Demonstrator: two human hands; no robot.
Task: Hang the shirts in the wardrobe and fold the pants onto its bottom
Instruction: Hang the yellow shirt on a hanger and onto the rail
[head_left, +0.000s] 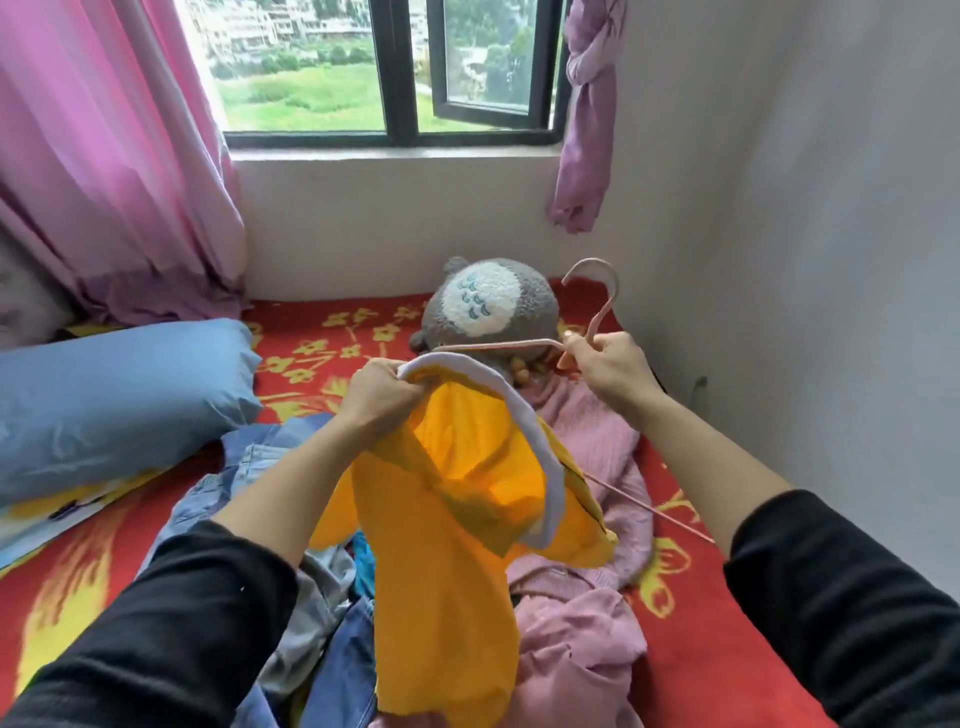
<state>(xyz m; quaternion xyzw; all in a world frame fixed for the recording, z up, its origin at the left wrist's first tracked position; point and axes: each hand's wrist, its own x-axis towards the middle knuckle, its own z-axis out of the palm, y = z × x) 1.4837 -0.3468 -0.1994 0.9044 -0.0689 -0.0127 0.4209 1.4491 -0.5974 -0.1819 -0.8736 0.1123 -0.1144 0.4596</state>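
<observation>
A yellow shirt (447, 530) with a white collar hangs in front of me over the bed. My left hand (382, 392) grips its collar at the left end and holds it up. My right hand (605, 364) grips a pink hanger (597, 306) just below its hook. One hanger arm runs left towards the collar; the other slants down behind the shirt. A pink knitted sweater (587, 587) lies on the bed under the shirt. Blue denim pants (249, 467) lie in a heap to the left of it.
The bed has a red blanket (727, 649) with yellow flowers. A blue pillow (114, 400) lies at the left, a grey plush toy (488, 306) at the back. Pink curtains (104, 156) flank the window (395, 67). A white wall (805, 260) stands close on the right.
</observation>
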